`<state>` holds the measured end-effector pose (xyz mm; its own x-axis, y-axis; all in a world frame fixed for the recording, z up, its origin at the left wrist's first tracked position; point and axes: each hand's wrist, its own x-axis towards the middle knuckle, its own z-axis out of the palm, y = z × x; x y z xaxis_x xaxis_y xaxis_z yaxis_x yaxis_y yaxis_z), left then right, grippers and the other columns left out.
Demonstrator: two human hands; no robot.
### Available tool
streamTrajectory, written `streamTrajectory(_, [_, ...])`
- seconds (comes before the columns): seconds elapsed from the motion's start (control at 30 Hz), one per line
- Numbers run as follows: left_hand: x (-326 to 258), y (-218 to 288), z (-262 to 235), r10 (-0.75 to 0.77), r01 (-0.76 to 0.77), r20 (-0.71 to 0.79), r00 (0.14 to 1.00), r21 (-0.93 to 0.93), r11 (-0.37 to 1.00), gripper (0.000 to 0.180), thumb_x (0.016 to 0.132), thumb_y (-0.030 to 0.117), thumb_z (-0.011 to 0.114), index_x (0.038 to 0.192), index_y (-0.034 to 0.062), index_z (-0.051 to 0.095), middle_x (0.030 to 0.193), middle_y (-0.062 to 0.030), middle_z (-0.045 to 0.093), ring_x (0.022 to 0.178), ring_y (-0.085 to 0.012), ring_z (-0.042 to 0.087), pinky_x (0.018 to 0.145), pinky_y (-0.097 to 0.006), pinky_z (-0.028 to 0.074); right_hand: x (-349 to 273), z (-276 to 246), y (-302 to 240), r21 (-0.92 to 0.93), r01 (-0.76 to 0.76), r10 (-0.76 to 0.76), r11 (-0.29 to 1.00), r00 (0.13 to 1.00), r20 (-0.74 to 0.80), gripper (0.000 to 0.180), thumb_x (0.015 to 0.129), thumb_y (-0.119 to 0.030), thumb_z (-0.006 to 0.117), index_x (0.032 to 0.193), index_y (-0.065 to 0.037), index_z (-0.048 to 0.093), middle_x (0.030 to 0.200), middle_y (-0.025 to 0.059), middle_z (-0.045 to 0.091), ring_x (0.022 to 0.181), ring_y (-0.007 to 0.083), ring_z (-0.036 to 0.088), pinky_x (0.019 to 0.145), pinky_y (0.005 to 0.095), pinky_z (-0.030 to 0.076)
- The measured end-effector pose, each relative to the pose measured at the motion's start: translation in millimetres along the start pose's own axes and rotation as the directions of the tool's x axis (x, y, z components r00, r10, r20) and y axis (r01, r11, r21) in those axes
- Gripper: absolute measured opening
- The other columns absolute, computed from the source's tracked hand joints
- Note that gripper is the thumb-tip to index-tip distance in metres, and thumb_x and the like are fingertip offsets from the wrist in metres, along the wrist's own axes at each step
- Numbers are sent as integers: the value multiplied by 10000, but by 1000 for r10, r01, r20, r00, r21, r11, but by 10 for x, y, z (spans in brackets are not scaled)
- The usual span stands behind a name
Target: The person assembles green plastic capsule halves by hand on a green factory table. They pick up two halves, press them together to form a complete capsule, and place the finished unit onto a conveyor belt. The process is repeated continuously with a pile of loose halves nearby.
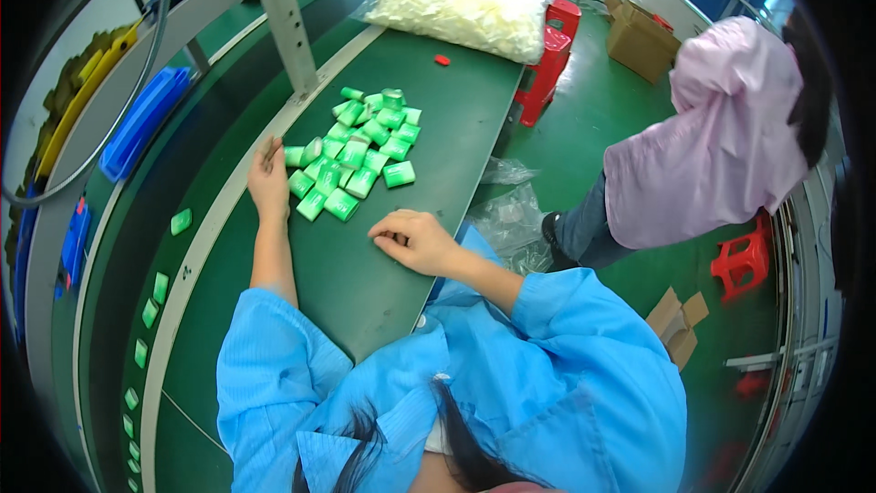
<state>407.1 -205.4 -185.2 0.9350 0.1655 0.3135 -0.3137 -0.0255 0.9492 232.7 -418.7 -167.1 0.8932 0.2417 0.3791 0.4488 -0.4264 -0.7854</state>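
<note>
A loose heap of small green packs [354,153], some lying flat and some on edge, covers part of the dark green worktop [342,297] in front of me. Beside the heap's left edge, my left hand [267,178] reaches up with its fingers partly bent and slightly apart. Its fingertips are close to the leftmost pack; whether they touch it I cannot tell. My right hand [415,242] lies low over the worktop, right of the heap's near end. Its fingers are curled in, and nothing shows between them.
Left of a pale rail, single green packs [182,221] lie along a belt. A clear bag of pale pieces [461,9] stands at the far end, near a small red piece [443,60]. A metal post [283,18] rises at the rail. A person in pink [703,146] is at right.
</note>
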Motion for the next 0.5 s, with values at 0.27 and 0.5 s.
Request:
streamTrajectory(0.27, [28,-74,-65,4,-4,23,1000,-7,1000,356,902,46,509,1240,-58,473,1211,-151,552,1132,-198,527,976,-296,396,-9,-17,17,27,39,-39,999,999,20,112,789,-95,596,881,-41,628,787,88,607,692,226,579,632,334,480])
streamTrajectory(0.5, [35,-84,-65,4,-3,19,1000,-31,1000,347,901,27,500,1234,-66,474,1206,-147,556,1127,-194,533,968,-295,404,-25,-48,1,56,11,-12,998,1000,28,112,786,-95,594,876,-38,629,774,95,605,669,224,588,622,332,480])
